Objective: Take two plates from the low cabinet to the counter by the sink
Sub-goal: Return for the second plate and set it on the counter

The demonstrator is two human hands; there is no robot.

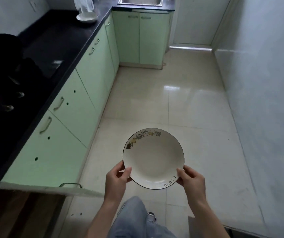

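Legs: blue jeans (134, 219) and one shoe (151, 217) show at 6 o'clock. The rest of the body is cut off.
Left hand: the left hand (116, 181) holds the plate's edge at the plate's 8 o'clock, thumb on top. The other fingers go under, out of sight.
Right hand: the right hand (192, 182) holds the edge at the plate's 4 o'clock the same way.
Plate: the plate (153, 158) is up in the air over the floor (180, 100), low in the middle of the view. One hand on each side keeps it flat so it does not slip. I cannot tell if another plate sits under it.
Cabinet door: a green door (52, 187) stands open at 7 o'clock. The inside is cut off.
Counter: the black counter (60, 40) runs from 9 to 11 o'clock. Its near end is very dark, with some shiny bits that are hard to make out.
White dish: a white dish (87, 17) sits on the counter at 11 o'clock, near the sink. It is blurry, so it may be a plate or a bowl.
Sink: the sink (140, 1) is at 12 o'clock, well apart from the held plate. The top edge cuts it off.
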